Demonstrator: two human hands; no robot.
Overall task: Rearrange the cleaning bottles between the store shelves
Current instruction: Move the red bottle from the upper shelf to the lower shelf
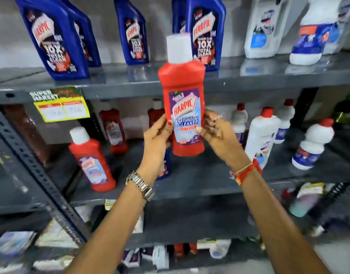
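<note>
A red Harpic bathroom cleaner bottle [182,82] with a white cap is upright in the air in front of the shelves, its label facing me. My left hand [157,133] grips its lower left side and my right hand [215,131] grips its lower right side. Its cap reaches the level of the upper shelf [130,84]. Blue Harpic bottles [55,40] stand on that upper shelf. Another red Harpic bottle [93,161] stands at the left of the middle shelf [199,178], with two more red ones [115,131] further back.
White bottles with red caps [261,135] stand on the middle shelf's right side, and larger white bottles [263,28] on the upper shelf's right. A yellow price tag [61,107] hangs from the upper shelf edge. A perforated metal upright [32,165] slants at left. Lower shelves hold packets.
</note>
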